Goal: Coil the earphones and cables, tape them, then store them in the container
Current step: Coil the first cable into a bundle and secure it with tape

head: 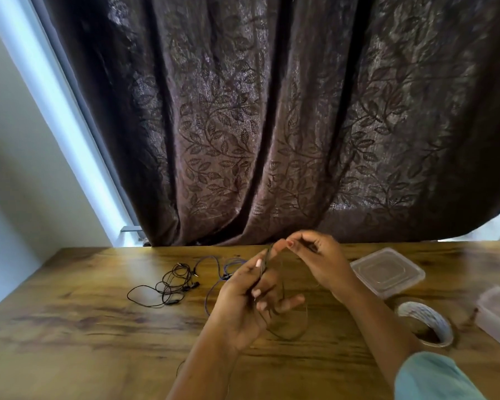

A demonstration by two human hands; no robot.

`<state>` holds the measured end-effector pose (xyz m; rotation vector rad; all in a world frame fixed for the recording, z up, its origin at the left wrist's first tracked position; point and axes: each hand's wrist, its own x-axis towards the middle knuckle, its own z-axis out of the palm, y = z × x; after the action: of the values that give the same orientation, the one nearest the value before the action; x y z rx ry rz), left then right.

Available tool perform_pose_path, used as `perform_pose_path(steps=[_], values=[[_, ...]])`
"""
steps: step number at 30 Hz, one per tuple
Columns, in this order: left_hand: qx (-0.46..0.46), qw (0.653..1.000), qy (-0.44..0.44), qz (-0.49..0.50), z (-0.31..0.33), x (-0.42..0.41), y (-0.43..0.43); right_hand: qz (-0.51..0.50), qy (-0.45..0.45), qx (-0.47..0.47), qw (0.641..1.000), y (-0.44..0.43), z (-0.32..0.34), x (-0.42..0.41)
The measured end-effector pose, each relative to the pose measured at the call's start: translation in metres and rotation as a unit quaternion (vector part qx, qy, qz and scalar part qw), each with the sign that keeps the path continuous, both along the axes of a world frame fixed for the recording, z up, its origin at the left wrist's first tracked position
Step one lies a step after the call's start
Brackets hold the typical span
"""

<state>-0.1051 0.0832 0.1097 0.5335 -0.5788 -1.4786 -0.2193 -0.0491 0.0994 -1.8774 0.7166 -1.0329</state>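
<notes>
My left hand [251, 298] is raised over the wooden table [70, 336] and grips a thin dark cable [293, 334] that loops around its fingers and hangs down to the tabletop. My right hand [318, 258] pinches the same cable just above the left fingertips. Black earphones [168, 284] lie in a loose tangle on the table to the left. A blue-purple cable [220, 269] lies beside them, partly hidden behind my left hand. A roll of tape [425, 321] sits at the right. The clear container [497, 316] stands at the right edge, cut off by the frame.
A clear plastic lid [387, 271] lies flat behind the tape roll. A dark patterned curtain [272, 125] hangs right behind the table's far edge. A white wall and window frame are at the left.
</notes>
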Motion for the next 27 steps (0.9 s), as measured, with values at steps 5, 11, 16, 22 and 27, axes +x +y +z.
perform_pose_path(steps=[5, 11, 16, 22, 27], values=[[0.028, 0.992, 0.000, 0.126, 0.001, 0.007, -0.010, -0.023, 0.078, -0.042, 0.996, 0.020, -0.021, 0.009], [0.021, 0.973, -0.086, 0.215, -0.002, 0.013, -0.024, 0.010, 0.192, -0.105, 0.976, 0.051, -0.032, 0.012], [0.015, 0.942, -0.217, 0.256, -0.015, 0.030, -0.033, 0.059, 0.319, -0.112, 0.939, 0.059, -0.027, -0.003], [0.047, 0.871, -0.449, 0.195, -0.032, 0.039, -0.028, 0.094, 0.329, -0.126, 0.931, 0.059, 0.009, -0.027], [0.053, 0.904, -0.422, 0.051, -0.024, 0.014, -0.017, 0.042, 0.245, -0.168, 0.954, 0.034, 0.036, -0.029]])
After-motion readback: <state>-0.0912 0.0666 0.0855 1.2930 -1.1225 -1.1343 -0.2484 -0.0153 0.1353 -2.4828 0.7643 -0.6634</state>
